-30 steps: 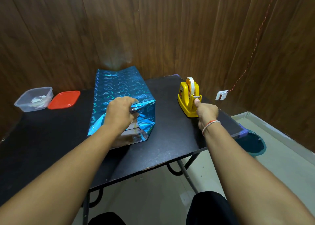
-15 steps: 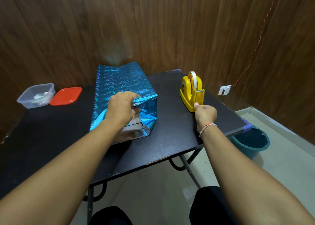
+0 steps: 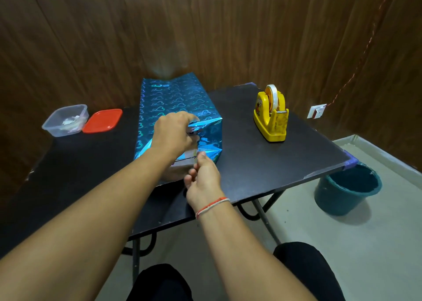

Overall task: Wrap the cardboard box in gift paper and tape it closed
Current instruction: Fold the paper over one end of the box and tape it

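A box wrapped in shiny blue gift paper (image 3: 173, 100) with heart prints lies on the black table (image 3: 262, 163). My left hand (image 3: 173, 134) presses and grips the folded paper flaps at the box's near end. My right hand (image 3: 203, 177) is just in front of that end, thumb and forefinger pinching what looks like a short strip of clear tape (image 3: 195, 154) near the fold. A yellow tape dispenser (image 3: 271, 116) with a tape roll stands on the right of the table, apart from both hands.
A clear plastic tub (image 3: 66, 120) and its red lid (image 3: 102, 120) sit at the table's far left. A teal bucket (image 3: 347, 189) stands on the floor beyond the table's right corner. Wooden walls close in behind. My knees are below the table's near edge.
My right hand left the tape dispenser and came left to the near end of the box. My left hand stayed on the folded paper.
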